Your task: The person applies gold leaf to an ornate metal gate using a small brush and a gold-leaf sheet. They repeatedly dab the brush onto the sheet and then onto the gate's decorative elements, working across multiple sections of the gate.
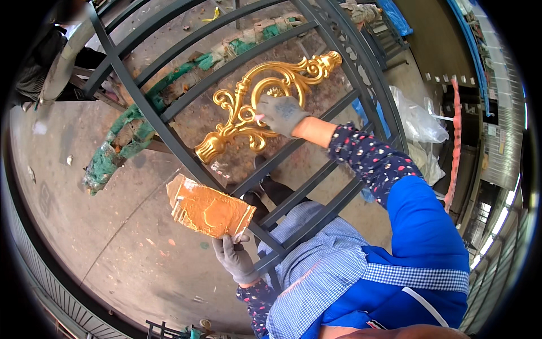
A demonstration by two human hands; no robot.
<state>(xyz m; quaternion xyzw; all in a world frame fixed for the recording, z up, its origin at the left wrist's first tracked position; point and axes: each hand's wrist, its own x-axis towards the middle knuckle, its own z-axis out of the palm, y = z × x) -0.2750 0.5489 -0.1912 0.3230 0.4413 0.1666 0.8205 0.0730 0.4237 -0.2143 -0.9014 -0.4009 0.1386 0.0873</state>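
My left hand [235, 261], in a grey glove, grips the lower edge of a flat piece of board [212, 212]. Orange-gold paint is smeared thickly over it, and its left end looks torn. My right hand [280, 114], gloved too, rests at the central ring of a gold scrollwork ornament [232, 117]. Its fingers are bent together, and whatever they may hold is hidden. The ornament sits between the bars of a dark grey metal frame [189, 151], with flared gold ends at lower left and upper right.
Green-and-tan wrapped supports [125, 144] lie under the frame. Crumpled clear plastic [418, 116] is at the right, near a red-wrapped pole [455, 144]. Dark clothing of another person [42, 65] shows at the far left. The concrete floor [130, 243] has scattered scraps.
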